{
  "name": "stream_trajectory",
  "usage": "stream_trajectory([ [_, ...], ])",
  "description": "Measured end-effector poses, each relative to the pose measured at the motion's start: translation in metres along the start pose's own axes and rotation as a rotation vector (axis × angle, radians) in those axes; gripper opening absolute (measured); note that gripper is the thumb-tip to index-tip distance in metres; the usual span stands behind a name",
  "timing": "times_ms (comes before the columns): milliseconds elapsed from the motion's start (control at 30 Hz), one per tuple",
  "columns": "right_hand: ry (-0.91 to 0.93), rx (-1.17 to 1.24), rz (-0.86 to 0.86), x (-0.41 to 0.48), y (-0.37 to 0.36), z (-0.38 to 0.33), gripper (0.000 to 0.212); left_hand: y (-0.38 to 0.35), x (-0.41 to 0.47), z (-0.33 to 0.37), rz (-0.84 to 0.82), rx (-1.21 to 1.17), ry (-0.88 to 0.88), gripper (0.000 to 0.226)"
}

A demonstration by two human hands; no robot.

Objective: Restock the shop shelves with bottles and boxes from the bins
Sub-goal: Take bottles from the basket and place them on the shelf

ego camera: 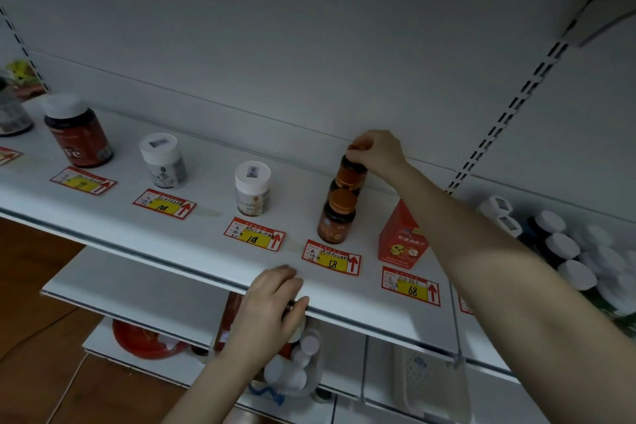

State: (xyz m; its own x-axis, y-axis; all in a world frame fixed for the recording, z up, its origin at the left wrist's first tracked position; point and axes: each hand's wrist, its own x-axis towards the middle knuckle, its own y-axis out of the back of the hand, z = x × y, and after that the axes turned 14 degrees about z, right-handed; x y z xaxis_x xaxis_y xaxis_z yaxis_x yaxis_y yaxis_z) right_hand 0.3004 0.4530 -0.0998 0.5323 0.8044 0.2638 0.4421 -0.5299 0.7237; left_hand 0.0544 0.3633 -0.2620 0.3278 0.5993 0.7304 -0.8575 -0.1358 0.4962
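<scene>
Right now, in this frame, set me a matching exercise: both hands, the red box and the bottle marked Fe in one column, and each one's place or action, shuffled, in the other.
Column one:
1. right hand
2. left hand
3. red box
4. Fe bottle

Column two:
A. stands behind the tag marked 68
B. rests on the front edge of the shelf
C. has a white cap
D. pinches the top of the rear brown bottle

Pairs: 1-D, 2-B, 3-A, 4-C.
</scene>
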Motion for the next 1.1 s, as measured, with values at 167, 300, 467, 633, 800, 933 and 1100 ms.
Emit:
stream_trajectory([
  [167,-0.039,0.005,-0.042,0.001,-0.009,0.006,0.034,0.001,0.001,0.001,-0.016,-0.005,0.009,0.043],
  [300,-0.053,0.021,-0.06,0.004,-0.013,0.01,0.036,0.002,0.0,0.002,-0.023,0.013,0.023,0.047],
  [467,-0.056,0.021,-0.069,0.004,-0.014,0.012,0.031,0.001,0.0,0.002,0.005,0.01,0.009,0.041],
  [633,-0.016,0.042,-0.008,-0.004,-0.011,0.011,0.025,0.0,0.001,0.002,0.016,0.02,-0.011,0.039],
  [800,0.105,0.038,0.144,-0.022,0.001,0.002,0.027,0.007,0.006,0.007,-0.061,0.054,-0.016,0.029],
  [933,0.173,0.111,0.232,-0.058,0.017,-0.017,0.021,0.023,0.01,0.017,-0.078,0.027,-0.048,0.027],
  [1100,0.204,0.105,0.287,-0.132,0.031,-0.039,0.021,0.059,-0.006,0.03,-0.059,-0.013,-0.147,0.024],
])
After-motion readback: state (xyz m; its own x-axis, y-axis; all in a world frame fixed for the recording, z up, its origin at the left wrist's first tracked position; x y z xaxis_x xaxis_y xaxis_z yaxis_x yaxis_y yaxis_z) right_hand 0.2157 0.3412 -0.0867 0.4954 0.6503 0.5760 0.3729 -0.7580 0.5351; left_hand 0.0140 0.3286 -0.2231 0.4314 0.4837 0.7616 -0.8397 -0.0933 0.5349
